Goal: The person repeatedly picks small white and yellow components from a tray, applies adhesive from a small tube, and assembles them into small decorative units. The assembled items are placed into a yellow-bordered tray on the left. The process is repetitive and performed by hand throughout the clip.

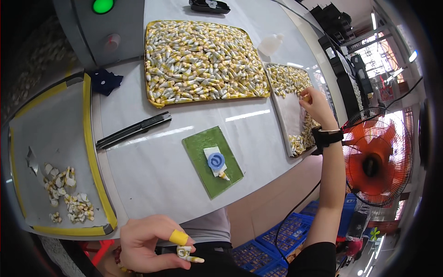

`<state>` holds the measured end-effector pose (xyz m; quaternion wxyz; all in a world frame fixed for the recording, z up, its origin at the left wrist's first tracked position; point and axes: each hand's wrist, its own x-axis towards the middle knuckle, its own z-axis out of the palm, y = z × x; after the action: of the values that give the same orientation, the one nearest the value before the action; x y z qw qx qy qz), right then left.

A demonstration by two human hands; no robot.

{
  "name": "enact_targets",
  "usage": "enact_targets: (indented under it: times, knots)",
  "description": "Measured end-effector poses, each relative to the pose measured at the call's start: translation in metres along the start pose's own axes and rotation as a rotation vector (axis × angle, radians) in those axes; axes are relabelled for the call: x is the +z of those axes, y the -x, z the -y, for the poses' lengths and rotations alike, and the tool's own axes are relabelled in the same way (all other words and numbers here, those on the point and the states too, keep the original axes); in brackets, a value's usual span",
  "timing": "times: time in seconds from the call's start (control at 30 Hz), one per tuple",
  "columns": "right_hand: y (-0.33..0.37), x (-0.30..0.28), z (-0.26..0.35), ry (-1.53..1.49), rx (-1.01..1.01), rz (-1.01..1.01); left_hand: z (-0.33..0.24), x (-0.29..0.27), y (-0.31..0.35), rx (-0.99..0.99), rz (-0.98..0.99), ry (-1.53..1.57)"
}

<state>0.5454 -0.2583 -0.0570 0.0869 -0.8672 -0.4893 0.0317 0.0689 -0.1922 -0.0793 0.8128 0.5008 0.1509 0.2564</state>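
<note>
Near the lower edge, my left hand point(150, 243) pinches a small white-and-yellow painted piece point(185, 254) with a pointed tip between thumb and fingers. Yellow tape is wrapped round one of its fingers. My right hand point(317, 107) reaches over the right-hand tray point(291, 111), fingertips pressed together; whatever is in them is too small to make out. Similar small pieces point(290, 76) crowd that tray's far end and right side, around a bare pale patch. On the table between my hands lies a green mat point(203, 168) with a blue round mould-like part point(216, 161) on a white block.
A large yellow-rimmed tray point(148, 87) full of like pieces lies at the back. At left, a yellow-edged grey tray point(87, 138) holds a few clusters. A black bar-like tool point(134, 130), a white bottle point(271, 45) and an orange fan point(376, 157) stand around; blue crates point(281, 235) sit below.
</note>
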Motion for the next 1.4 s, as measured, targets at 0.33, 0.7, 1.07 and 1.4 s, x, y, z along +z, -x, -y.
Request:
enact_targets:
  times: [0.33, 0.7, 1.07, 1.4]
  knots:
    - [0.001, -0.003, -0.007, 0.002, -0.064, -0.010, 0.001, -0.004, 0.004, 0.006, 0.016, 0.057]
    - [0.041, -0.020, 0.077, -0.562, -0.198, 0.052, 0.000, -0.006, 0.006, -0.010, -0.011, 0.113]
    - [0.104, 0.006, 0.190, -0.243, -0.848, 0.022, -0.004, -0.003, 0.000, -0.021, 0.015, 0.064]
    - [0.108, 0.013, 0.196, 0.014, -0.992, 0.028, -0.002, 0.003, 0.004, -0.039, -0.137, 0.196]
